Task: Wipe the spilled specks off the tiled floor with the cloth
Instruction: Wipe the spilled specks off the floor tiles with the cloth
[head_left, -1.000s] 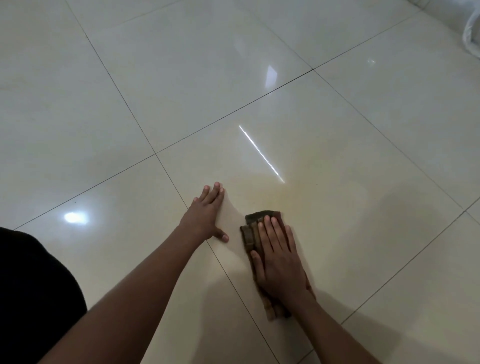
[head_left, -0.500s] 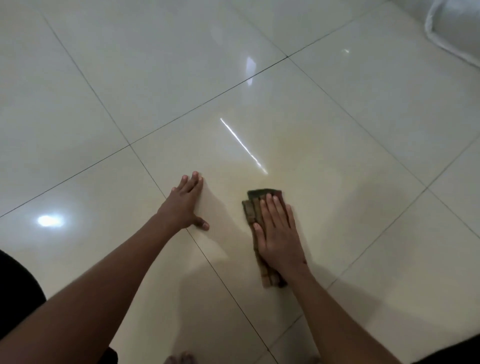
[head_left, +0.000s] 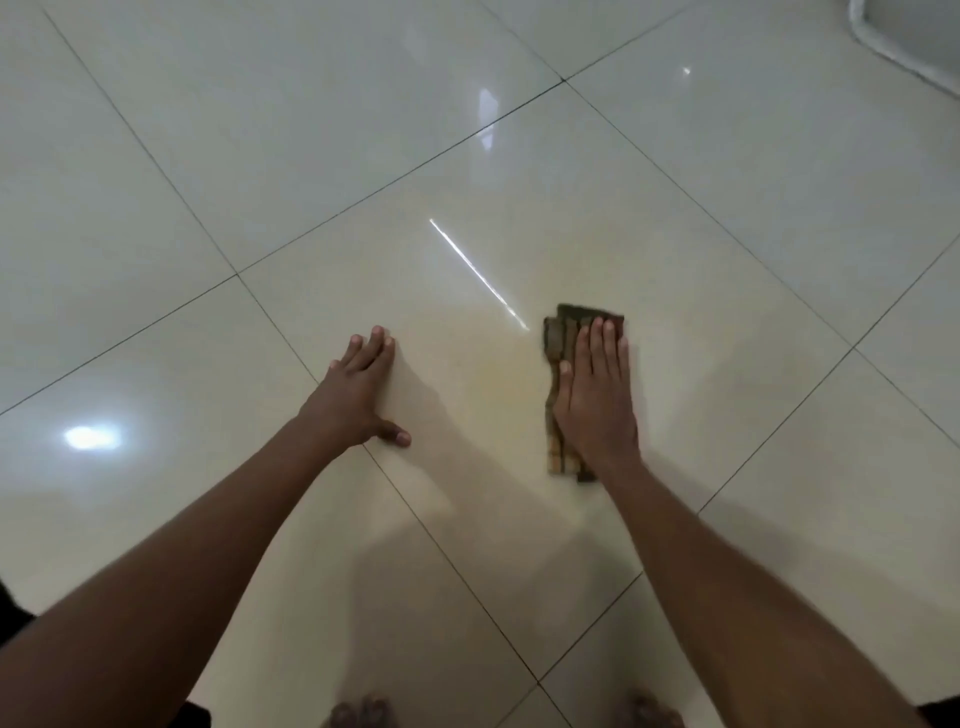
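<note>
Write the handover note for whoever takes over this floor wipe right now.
Right hand: flat, fingers straight, pressing the folded brown cloth onto the cream tile.
Left hand: flat on the floor, fingers straight, across the grout line, holding nothing, apart from the cloth.
Cloth: folded in a strip under the right palm, its far end showing past the fingertips.
Done: cannot judge; no specks are visible on the glossy tiles at this sharpness.
Left: check the tile around the cloth up close, then wipe any specks found.
</note>
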